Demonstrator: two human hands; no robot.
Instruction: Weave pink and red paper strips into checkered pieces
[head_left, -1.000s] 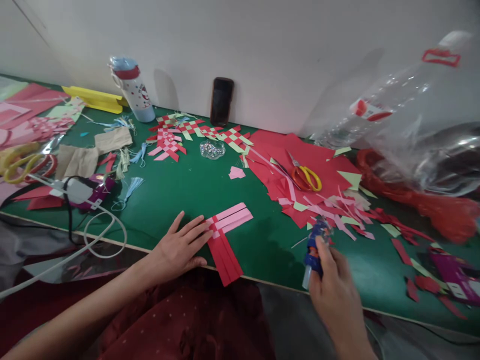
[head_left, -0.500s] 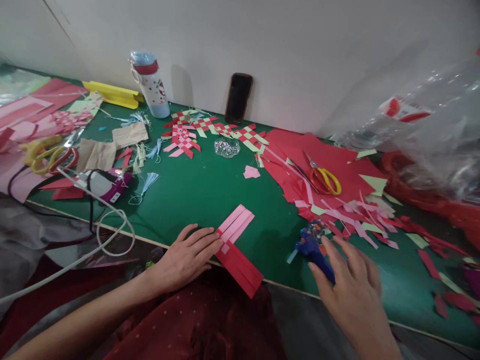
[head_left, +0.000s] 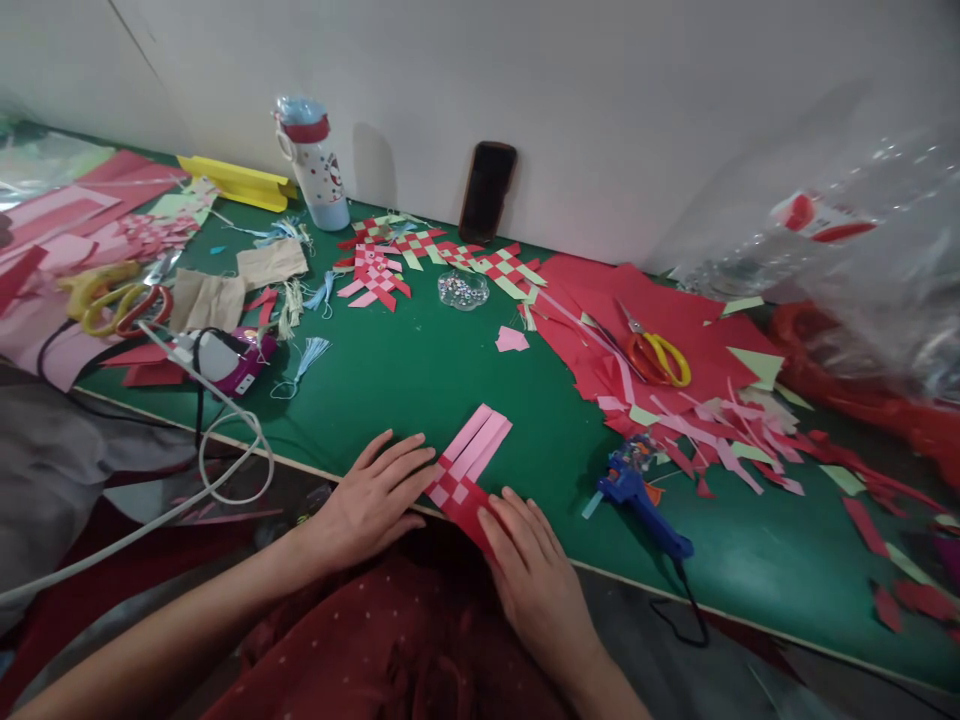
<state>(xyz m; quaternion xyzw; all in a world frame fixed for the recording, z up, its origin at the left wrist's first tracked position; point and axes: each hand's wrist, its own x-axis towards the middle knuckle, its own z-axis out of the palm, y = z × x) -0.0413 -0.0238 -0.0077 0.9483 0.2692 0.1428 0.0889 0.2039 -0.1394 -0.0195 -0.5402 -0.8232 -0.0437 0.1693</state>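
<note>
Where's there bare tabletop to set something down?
Bare green tabletop lies between the blue tassel, the bead dish and the woven paper strips; between those strips and the glue gun; and right of the glue gun, short of the loose red scraps. It's crowded at left around the white adapter, and beyond the glue gun around the red-and-yellow scissors.

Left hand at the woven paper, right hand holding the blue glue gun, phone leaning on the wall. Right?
Wrong on the right hand: it's at the red strips of the woven paper, and the blue glue gun lies on the green table, as the head view shows. Left hand and phone: correct.
</note>
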